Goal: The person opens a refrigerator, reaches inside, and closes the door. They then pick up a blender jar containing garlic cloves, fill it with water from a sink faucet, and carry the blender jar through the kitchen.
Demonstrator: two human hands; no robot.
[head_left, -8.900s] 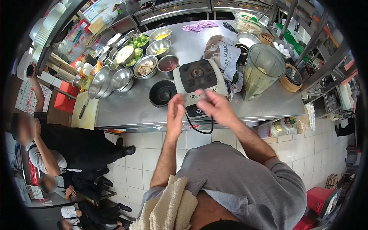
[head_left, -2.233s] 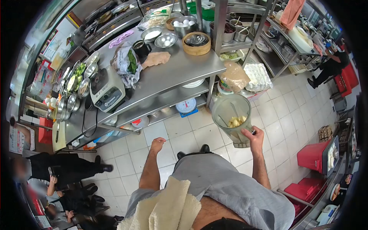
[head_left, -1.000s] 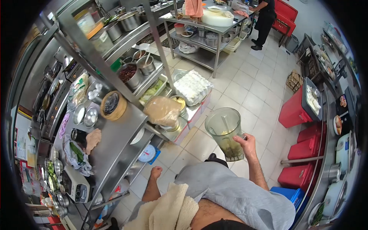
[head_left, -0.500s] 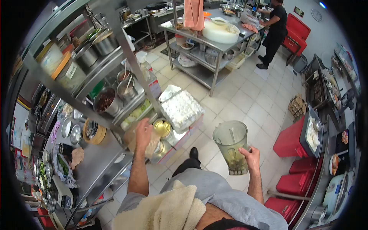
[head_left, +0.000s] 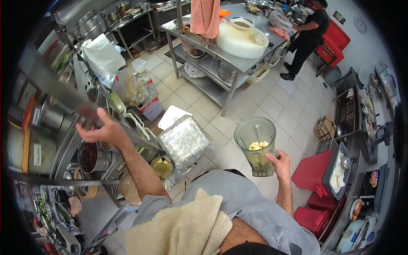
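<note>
Grips a greenish see-through blender jug (head_left: pixel 260 162) low on its side in the right hand (head_left: pixel 280 165), with thumb on top and fingers curled in. Holds it mouth up, slightly tilted, out in front of the body above the tiled floor (head_left: pixel 263 104). Contains pale chunks (head_left: pixel 258 145), plain through the wall.

Stretches the left hand (head_left: pixel 102 129) well apart from the jug, palm bare and fingers spread, with no grasp to be seen. Hovers there over a metal pot (head_left: pixel 103 161) of dark reddish contents, close to the slanting steel post (head_left: pixel 53 80) of a rack. Cannot tell, for the blur, of any contact between fingertips and a reddish shape (head_left: pixel 87 110) beside them.

Just beyond the left forearm, a gold-coloured can (head_left: pixel 162 167), then a bumpy plastic-wrapped package (head_left: pixel 185 142). To the right of the jug, a red bin (head_left: pixel 311 170).

Across the chest and shoulder, a cream towel (head_left: pixel 178 221) over a grey shirt (head_left: pixel 280 216).

Farther out, a steel table (head_left: pixel 250 63) with a thick white round block (head_left: pixel 238 44) on top and a salmon cloth (head_left: pixel 205 19) hanging nearby; past it, a co-worker (head_left: pixel 309 34) in black.
</note>
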